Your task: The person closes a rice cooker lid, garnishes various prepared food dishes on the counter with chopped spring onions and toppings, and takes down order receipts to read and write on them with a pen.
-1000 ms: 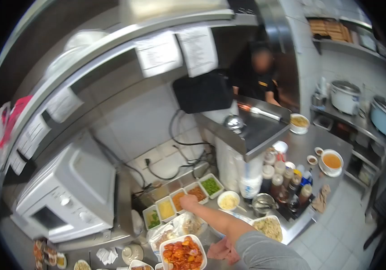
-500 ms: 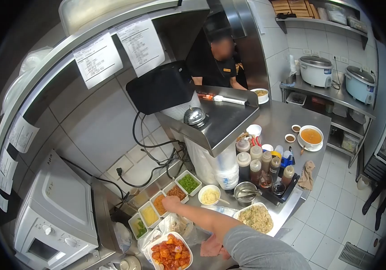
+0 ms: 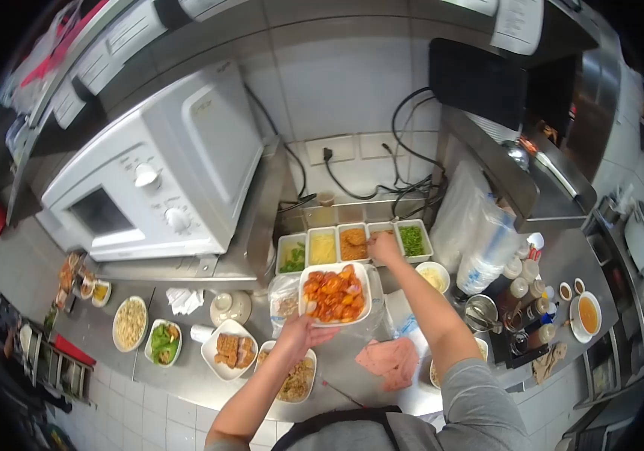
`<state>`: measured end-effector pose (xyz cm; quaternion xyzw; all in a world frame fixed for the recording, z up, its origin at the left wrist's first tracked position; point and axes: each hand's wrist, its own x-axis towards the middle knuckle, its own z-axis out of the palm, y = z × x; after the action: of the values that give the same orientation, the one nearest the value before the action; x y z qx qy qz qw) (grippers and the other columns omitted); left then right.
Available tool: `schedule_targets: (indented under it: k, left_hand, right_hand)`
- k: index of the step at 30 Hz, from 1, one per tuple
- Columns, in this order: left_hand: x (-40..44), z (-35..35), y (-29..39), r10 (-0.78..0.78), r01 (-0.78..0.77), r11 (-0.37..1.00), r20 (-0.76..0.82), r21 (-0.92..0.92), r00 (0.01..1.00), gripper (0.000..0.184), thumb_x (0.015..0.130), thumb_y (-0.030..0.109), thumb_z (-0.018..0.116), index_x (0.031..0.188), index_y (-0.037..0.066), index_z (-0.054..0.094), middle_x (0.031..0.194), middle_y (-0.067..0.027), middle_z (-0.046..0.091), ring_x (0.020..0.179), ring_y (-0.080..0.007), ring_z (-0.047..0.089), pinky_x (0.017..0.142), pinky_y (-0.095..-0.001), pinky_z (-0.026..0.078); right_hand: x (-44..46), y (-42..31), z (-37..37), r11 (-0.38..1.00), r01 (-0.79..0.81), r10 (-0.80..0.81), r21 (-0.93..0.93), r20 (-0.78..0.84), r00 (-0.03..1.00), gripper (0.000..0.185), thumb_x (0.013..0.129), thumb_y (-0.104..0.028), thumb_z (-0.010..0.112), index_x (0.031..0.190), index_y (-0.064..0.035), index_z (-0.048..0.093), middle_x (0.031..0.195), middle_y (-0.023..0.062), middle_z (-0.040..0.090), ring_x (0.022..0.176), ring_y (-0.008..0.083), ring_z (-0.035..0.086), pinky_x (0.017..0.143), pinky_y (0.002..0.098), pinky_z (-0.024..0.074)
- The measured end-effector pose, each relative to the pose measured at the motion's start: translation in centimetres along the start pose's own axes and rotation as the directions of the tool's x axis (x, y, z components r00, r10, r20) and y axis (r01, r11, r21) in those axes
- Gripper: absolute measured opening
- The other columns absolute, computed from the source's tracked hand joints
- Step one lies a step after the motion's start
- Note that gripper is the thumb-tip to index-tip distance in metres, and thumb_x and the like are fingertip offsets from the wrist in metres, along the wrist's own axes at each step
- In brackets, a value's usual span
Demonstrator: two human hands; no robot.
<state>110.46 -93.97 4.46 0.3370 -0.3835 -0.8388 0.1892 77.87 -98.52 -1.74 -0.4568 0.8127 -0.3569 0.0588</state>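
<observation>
My left hand (image 3: 301, 335) holds a white square bowl (image 3: 368, 297) from its near side, fingers stretched beneath it. Glossy red-sauced chunks (image 3: 334, 294) fill the bowl. My right hand (image 3: 383, 247) reaches into a small white tub of brown bits (image 3: 379, 228), its fingers drawn together and the tips hidden. Beside that tub, in the same row, are orange-brown crumbs (image 3: 353, 244), yellow shreds (image 3: 322, 246), leafy greens (image 3: 293, 258) and chopped green herbs (image 3: 412, 240). A round bowl of pale yellow food (image 3: 432, 277) stands right of my right forearm.
A white microwave (image 3: 149, 173) stands on a raised steel shelf at left. Below it are dishes of fried pieces (image 3: 233, 351), salad (image 3: 164, 343) and grains (image 3: 130, 325). A pink cloth (image 3: 390, 361) lies on the counter. Sauce bottles (image 3: 517, 289) and soup (image 3: 589, 313) are at right.
The view has swung left, bringing my left hand and the microwave side into sight. The sauced bowl is now in my left hand. My right hand remains at the row of tubs.
</observation>
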Motion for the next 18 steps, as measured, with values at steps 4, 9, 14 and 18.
schedule_targets:
  k: [4, 9, 14, 18]
  left_hand:
    - [2.2, 0.4, 0.4, 0.008, -0.009, 0.999, -0.003, -0.041, 1.0, 0.041, 0.087, 0.004, 0.029, 0.126, 0.0, 0.019, 0.115, -0.0273, 0.049, 0.093, -0.0389, 0.061, 0.074, -0.041, 0.055]
    - [3.6, 1.6, 1.3, 0.081, -0.081, 0.997, -0.024, 0.012, 0.996, 0.041, 0.087, 0.004, 0.027, 0.127, -0.002, 0.02, 0.114, -0.0283, 0.049, 0.097, -0.0403, 0.059, 0.08, -0.044, 0.052]
    - [5.2, 1.9, 1.7, 0.076, -0.077, 0.997, -0.026, -0.016, 0.997, 0.038, 0.09, 0.007, 0.028, 0.127, -0.001, 0.022, 0.114, -0.0259, 0.051, 0.095, -0.0386, 0.06, 0.079, -0.0437, 0.053]
    - [6.3, 1.6, 1.6, 0.088, -0.089, 0.996, -0.024, -0.026, 0.996, 0.038, 0.091, 0.01, 0.028, 0.128, 0.003, 0.023, 0.115, -0.0249, 0.051, 0.094, -0.0382, 0.06, 0.079, -0.0433, 0.053]
  right_hand:
    - [-0.7, -2.2, -2.5, 0.987, 0.1, -0.092, 0.127, -0.069, 0.993, 0.017, 0.08, -0.014, 0.054, 0.084, -0.0048, 0.067, 0.079, 0.0182, 0.064, 0.075, 0.0318, 0.063, 0.069, 0.0372, 0.0487]
    - [-3.2, -6.7, -6.6, 0.958, 0.115, -0.125, 0.263, 0.025, 0.992, 0.02, 0.082, -0.017, 0.053, 0.09, -0.0036, 0.065, 0.082, 0.0186, 0.064, 0.079, 0.0324, 0.063, 0.071, 0.037, 0.0483]
    - [-6.0, -9.0, -8.0, 0.898, 0.23, -0.237, 0.376, -0.027, 0.971, 0.018, 0.083, -0.013, 0.052, 0.09, -0.0009, 0.064, 0.075, 0.0155, 0.063, 0.072, 0.0246, 0.06, 0.066, 0.0329, 0.0467]
    - [-6.9, -9.1, -7.1, 0.879, 0.327, -0.341, 0.346, -0.023, 0.94, 0.017, 0.085, -0.012, 0.052, 0.09, -0.0005, 0.063, 0.066, 0.009, 0.06, 0.061, 0.0143, 0.055, 0.059, 0.0284, 0.0439]
